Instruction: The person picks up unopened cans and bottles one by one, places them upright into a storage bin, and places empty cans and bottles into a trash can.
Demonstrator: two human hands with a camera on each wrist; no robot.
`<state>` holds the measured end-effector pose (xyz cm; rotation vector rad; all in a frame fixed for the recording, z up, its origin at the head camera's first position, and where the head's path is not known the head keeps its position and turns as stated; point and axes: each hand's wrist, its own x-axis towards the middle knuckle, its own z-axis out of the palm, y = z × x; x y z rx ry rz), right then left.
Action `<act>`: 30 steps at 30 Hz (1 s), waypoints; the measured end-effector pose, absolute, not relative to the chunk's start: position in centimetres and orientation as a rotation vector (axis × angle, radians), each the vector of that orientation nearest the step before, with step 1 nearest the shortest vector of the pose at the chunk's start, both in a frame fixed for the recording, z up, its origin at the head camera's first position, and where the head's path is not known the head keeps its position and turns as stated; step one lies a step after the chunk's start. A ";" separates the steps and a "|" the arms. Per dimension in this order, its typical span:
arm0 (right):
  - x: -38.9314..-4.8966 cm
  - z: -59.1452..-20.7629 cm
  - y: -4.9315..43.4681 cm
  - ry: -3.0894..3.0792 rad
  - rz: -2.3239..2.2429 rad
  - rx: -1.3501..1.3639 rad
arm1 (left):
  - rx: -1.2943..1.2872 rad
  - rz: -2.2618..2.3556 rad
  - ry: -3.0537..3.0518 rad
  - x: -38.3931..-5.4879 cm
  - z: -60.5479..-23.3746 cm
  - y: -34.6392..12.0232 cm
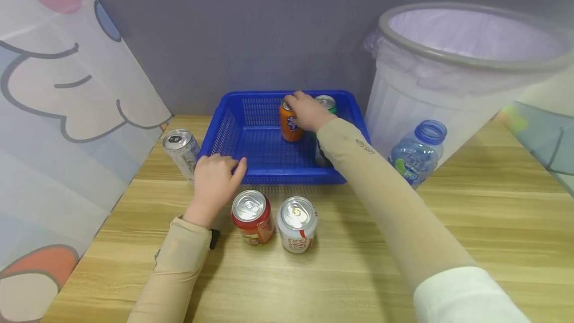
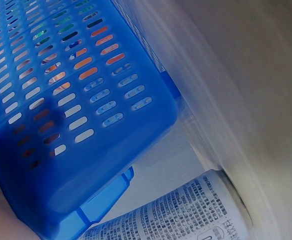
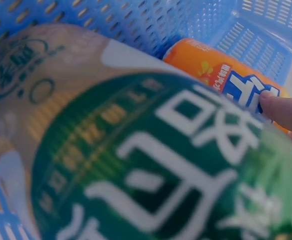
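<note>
My right hand (image 1: pixel 309 109) reaches into the blue plastic basket (image 1: pixel 291 177) and grips an orange soda can (image 1: pixel 290 126) from above. In the right wrist view its thumb (image 3: pixel 281 111) presses on the can's blue lettering. Close to it in the basket is a green drink can (image 1: pixel 326 102), partly hidden by my right hand and sleeve; its green label (image 3: pixel 151 165) fills much of the right wrist view. At the basket's front left corner, my left hand (image 1: pixel 216 178) holds the rim, thumb pointing right.
A silver-white can (image 1: pixel 181 151) stands left of the basket. In front are a red cola can (image 1: pixel 253 217) and a white can (image 1: pixel 297 226). To the right stand a clear blue-tinted bottle (image 1: pixel 414 156) and a lined white bin (image 1: pixel 403 93). A grey wall (image 1: pixel 215 24) rises behind.
</note>
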<state>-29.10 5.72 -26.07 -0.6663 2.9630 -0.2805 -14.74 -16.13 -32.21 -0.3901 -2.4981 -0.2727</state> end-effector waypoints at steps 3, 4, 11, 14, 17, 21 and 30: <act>-29.1 -25.8 5.9 2.973 -0.261 -0.677 | -0.389 -0.274 -2.500 -14.8 -32.2 -16.2; -29.1 -25.7 5.9 2.975 -0.259 -0.674 | -0.389 -0.275 -2.500 -14.9 -32.2 -16.2; -29.1 -25.2 6.2 2.986 -0.272 -0.648 | -0.385 -0.268 -2.515 -14.9 -32.3 -16.1; -29.0 -24.7 6.4 2.991 -0.311 -0.631 | -0.388 -0.270 -2.508 -15.0 -32.3 -16.1; -28.7 -23.9 6.4 2.988 -0.358 -0.620 | -0.390 -0.266 -2.496 -15.1 -32.3 -16.2; -28.2 -22.8 6.1 2.931 -0.439 -0.644 | -0.390 -0.264 -2.496 -15.1 -32.3 -16.4; -27.1 -20.6 6.6 2.835 -0.522 -0.696 | -0.395 -0.268 -2.499 -15.0 -32.3 -16.4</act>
